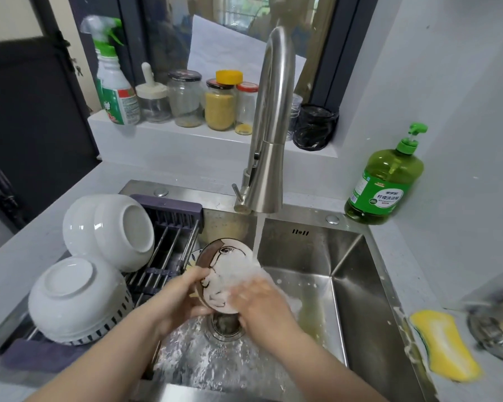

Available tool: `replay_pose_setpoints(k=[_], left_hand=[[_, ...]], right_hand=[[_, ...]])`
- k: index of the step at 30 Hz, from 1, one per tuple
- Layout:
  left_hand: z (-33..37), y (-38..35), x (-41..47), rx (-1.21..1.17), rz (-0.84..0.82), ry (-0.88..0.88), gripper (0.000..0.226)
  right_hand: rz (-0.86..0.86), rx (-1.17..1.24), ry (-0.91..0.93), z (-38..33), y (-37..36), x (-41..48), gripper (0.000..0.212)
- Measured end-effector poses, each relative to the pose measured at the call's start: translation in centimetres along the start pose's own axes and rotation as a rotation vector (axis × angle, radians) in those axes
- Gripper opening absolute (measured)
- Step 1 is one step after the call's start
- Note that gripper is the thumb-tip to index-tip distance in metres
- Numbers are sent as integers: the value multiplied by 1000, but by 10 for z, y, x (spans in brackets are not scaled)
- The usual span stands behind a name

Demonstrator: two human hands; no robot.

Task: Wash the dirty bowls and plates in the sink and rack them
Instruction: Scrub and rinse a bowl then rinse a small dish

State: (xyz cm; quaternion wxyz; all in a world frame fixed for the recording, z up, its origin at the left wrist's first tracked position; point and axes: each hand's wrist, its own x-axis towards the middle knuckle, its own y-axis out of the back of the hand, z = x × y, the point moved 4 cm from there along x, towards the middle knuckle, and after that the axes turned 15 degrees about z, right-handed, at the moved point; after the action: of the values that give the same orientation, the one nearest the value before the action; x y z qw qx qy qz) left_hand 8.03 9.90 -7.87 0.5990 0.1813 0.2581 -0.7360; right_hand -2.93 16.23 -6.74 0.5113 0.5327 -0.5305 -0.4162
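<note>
- The patterned dish (219,258), brown rim with a cartoon drawn inside, is held over the sink (360,285), tilted up on edge just above the drain (225,326).
- The left hand (183,297) has it by the left edge. The fingers curl round behind the rim and the thumb lies on the front face.
- The right hand (262,306) sits against the lower right of the dish, right in the splash. It's blurry and half lost in water, so honestly I can't tell if the fingers are flat or curled.
- The faucet (273,126) is running, and the water stream (257,236) hits the dish's upper right and sprays white across it. The sink floor below is all churned up.
- The rack (169,236) spans the sink's left side, just beside the dish. There are white bowls (111,227) on it: two nested on their sides at the back, and another one (70,294) upside down nearer the camera.
- On the counter to the right lies a foamy yellow sponge (445,343), with something metal (497,329) beside it that's too blurred to identify.
- A green dish soap bottle (386,181) stands in the back right corner.
- The window ledge holds a spray bottle (114,82), a row of jars (218,105) and a black bag (315,129).
</note>
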Motion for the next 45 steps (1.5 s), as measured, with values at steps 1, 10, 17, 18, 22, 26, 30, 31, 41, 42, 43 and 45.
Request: replay_pose_setpoints(k=[1,10,17,18,22,26,30,31,41,42,43,45], left_hand=[[0,-3,0,-7,-22,-11,19],[-37,-4,-3,-37,-76,30,29],[-33,2,-3,-26,-115,14,34],[-33,5,-1,-29,-111,20,29],[-36,8,6,-72,-120,47,36],[-44,-4,3,-78,-79,60,23],[-42,1,3,-94,-105,82,25],[-42,5,4,-78,-100,87,23],[-33,5,3,40,-148,51,37],[-32,8,4,53,-155,63,45],[-31,12,4,57,-160,79,52],[-28,18,6,59,-165,86,69]], right_hand=[[14,-2,-13,1,0,1,40],[-185,79,-101,-21,-7,-10,70],[-223,135,43,-34,0,-5,78],[-242,101,87,-32,0,-8,76],[-268,-122,94,-14,3,-13,62],[-193,-119,-21,-23,-1,0,65],[-173,42,78,-33,-1,-3,62],[-195,13,105,-28,-2,-8,64],[-112,-60,76,-28,-4,-11,60],[-99,-41,93,-27,-5,-14,62],[-80,-28,134,-25,-4,-16,64],[11,-87,195,-16,-5,-16,58]])
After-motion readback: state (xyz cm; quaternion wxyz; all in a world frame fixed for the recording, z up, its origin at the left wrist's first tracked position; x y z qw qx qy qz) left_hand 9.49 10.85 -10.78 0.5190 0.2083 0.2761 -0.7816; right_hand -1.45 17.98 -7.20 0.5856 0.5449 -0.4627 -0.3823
